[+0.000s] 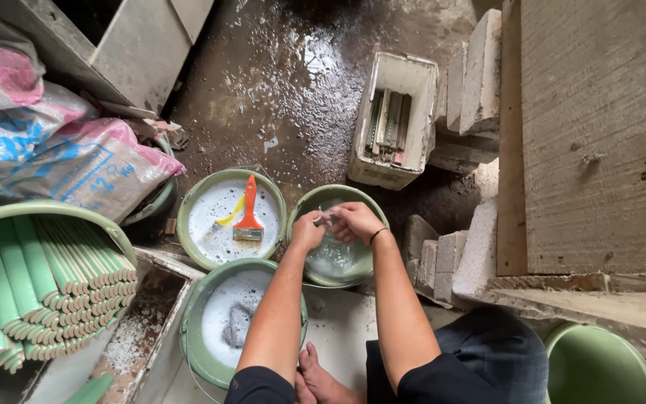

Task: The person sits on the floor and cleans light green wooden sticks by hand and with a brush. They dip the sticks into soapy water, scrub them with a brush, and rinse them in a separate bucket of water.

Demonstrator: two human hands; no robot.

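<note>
My left hand and my right hand meet over a green basin of cloudy water. Together they hold a small pale piece, pinched between the fingertips of both hands; its shape is too small to tell. A dark band circles my right wrist. Left of that basin stands a second green basin of white liquid with an orange-handled brush and a yellow tool lying in it. A third green basin of white liquid sits under my left forearm.
A large green tub at the left holds several stacked green tile strips. Printed sacks lie behind it. A white foam box with narrow strips stands on the wet floor. Pale blocks and a concrete step rise at the right. Another green bucket sits bottom right.
</note>
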